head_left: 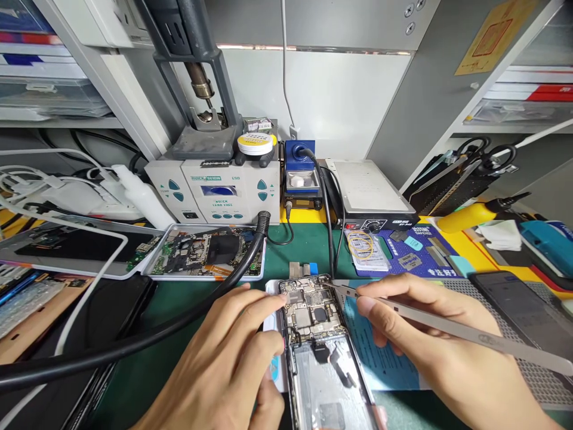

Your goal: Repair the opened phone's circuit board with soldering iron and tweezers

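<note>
An opened smartphone lies in front of me with its logic board bare at the far end. My left hand holds it along the left edge, the index fingertip on the upper left of the board and the other fingers bent. Metal tweezers are pinched in my right hand. Their tips reach the board's upper right corner; whether they grip anything there is too small to see. Flex connectors stick out beyond the phone's top. Under the phone lies a light blue sheet.
A thick black hose crosses left of my hand from the hot air station. Behind stand a soldering iron holder and a heating plate. An opened device lies back left, another phone at right.
</note>
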### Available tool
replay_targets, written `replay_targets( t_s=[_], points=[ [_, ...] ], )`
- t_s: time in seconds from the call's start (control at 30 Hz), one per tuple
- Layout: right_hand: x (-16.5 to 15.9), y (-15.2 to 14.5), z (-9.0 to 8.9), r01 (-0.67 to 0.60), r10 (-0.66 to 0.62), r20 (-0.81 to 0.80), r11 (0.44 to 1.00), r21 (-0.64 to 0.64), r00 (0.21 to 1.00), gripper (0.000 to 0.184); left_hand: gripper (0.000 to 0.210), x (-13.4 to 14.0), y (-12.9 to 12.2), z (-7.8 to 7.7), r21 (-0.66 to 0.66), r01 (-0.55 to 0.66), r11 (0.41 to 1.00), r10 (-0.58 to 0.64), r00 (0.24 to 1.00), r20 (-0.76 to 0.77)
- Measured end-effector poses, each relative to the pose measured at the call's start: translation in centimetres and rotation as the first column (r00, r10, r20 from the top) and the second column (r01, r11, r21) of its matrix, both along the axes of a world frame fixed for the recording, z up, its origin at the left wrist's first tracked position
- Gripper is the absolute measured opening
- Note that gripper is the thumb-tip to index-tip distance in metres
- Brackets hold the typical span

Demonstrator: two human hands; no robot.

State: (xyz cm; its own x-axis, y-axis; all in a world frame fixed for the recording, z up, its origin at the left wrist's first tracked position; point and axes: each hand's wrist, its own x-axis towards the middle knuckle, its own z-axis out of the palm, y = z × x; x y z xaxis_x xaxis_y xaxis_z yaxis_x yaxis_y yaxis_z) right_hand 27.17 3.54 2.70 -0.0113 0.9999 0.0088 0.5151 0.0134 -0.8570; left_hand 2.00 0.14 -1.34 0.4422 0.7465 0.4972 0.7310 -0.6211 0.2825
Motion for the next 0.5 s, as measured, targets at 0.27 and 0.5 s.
replay_targets(
  t_s=[0.27, 0.5],
  points=[
    [-0.05, -0.13, 0.09, -0.001, 0.001, -0.039, 1.000, 0.005, 0.999, 0.026, 0.032, 0.18, 0.05, 0.00, 0.019, 0.011, 1.000, -0.011, 1.000, 0.007],
    [-0.31, -0.51, 0.79, 0.076, -0.076, -0.004, 0.994, -0.074, 0.997, 0.028, 0.033, -0.02, 0.08, 0.28, -0.035, -0.005, 0.999, 0.005, 1.000, 0.004]
  ],
)
